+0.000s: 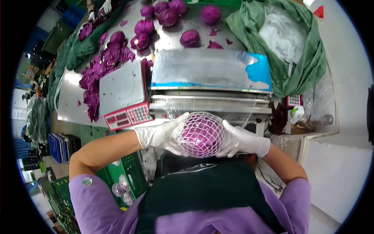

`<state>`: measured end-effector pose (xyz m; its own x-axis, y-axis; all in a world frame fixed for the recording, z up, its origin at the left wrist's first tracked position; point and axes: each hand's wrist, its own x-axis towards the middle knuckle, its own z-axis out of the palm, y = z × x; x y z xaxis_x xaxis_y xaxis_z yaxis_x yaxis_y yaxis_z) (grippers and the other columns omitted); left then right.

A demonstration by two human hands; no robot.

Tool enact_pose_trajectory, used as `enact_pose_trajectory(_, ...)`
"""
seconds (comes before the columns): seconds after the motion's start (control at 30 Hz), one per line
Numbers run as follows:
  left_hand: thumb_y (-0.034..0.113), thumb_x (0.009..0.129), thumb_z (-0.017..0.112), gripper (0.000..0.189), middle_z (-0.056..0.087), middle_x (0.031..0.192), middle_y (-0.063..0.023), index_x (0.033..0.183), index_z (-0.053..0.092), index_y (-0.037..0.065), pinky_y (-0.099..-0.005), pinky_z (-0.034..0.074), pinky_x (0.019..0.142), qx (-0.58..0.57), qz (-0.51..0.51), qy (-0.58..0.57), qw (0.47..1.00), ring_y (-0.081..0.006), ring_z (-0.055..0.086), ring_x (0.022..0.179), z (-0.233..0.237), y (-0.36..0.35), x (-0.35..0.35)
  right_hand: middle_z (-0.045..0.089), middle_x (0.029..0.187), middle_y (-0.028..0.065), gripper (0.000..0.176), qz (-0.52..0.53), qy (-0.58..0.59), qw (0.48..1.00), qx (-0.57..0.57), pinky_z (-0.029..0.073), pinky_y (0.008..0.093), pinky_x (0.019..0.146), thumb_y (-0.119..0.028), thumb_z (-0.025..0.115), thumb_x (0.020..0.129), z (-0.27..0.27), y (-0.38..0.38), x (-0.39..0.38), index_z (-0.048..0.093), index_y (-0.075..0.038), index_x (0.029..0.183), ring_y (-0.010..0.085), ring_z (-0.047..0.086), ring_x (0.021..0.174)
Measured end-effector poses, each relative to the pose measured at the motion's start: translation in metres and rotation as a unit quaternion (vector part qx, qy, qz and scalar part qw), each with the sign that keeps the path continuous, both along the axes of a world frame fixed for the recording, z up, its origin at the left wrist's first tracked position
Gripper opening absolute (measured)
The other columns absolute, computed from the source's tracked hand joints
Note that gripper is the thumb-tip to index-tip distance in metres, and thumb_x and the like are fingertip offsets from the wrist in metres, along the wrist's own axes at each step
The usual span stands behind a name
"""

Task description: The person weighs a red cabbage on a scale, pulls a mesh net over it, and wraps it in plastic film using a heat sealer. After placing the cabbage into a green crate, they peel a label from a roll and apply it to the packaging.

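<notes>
A red cabbage (202, 134) in a white foam net sits between my two gloved hands, in front of the film wrapping machine (210, 72). My left hand (165, 134) is wrapped round its left side, and my right hand (243, 140) grips its right side. Clear plastic film (233, 117) stretches from the machine's front rollers toward the cabbage; how far it goes round the cabbage I cannot make out. To the left of the machine stands a red digital scale (122, 84) with bits of leaf on its plate.
Several bare red cabbages (167, 16) lie on the metal table, with a pile of purple leaves (103, 68) at its left. A green sack (311, 58) holding white nets stands at the right. Below left is a green crate (132, 175) with wrapped items. Another person's gloved hand (106, 6) shows at top left.
</notes>
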<state>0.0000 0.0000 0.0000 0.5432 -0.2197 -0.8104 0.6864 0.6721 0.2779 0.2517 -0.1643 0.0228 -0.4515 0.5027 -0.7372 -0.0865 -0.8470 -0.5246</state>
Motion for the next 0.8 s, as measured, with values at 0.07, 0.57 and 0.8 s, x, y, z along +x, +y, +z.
enact_pose_trajectory(0.07, 0.078, 0.090, 0.032, 0.086, 0.062, 0.117, -0.0243, 0.138, 0.049, 0.009, -0.0364, 0.065, 0.071, -0.059, 0.026, 0.014, 0.998, -0.0335, 0.070, 0.095, 0.000, -0.019, -0.009, 0.059, 0.130, 0.0241, 0.092, 0.000, 0.014, 0.999, -0.045, 0.050, 0.0387, 0.097, -0.075, 0.020, 0.094, -0.002, -0.012, -0.007, 0.043, -0.001, 0.143, 0.0282, 0.065, 0.112)
enact_pose_trajectory(0.57, 0.011, 0.094, 0.064, 0.010, 0.068, 0.094, -0.0071, 0.093, 0.066, 0.002, -0.0286, 0.052, 0.077, 0.355, 0.475, -0.039, 0.804, -0.0132, 0.064, 0.083, -0.052, -0.102, -0.116, 0.067, 0.086, 0.0086, 0.016, -0.365, -0.454, 0.716, 0.385, 0.051, 0.0276, 0.074, -0.007, 0.056, 0.097, -0.060, -0.082, -0.039, 0.065, 0.005, 0.091, 0.0159, 0.064, 0.078)
enact_pose_trajectory(0.8, 0.030, 0.101, 0.056, 0.024, 0.038, 0.068, 0.0049, 0.084, 0.047, 0.015, -0.0224, 0.034, 0.054, 0.285, 0.614, -0.185, 0.713, -0.0069, 0.046, 0.065, -0.043, -0.083, -0.076, 0.045, 0.057, -0.0053, 0.023, -0.534, -0.390, 0.667, 0.341, 0.028, 0.0206, 0.043, -0.018, 0.054, 0.102, -0.070, -0.034, -0.040, 0.061, -0.003, 0.086, 0.0013, 0.038, 0.047)
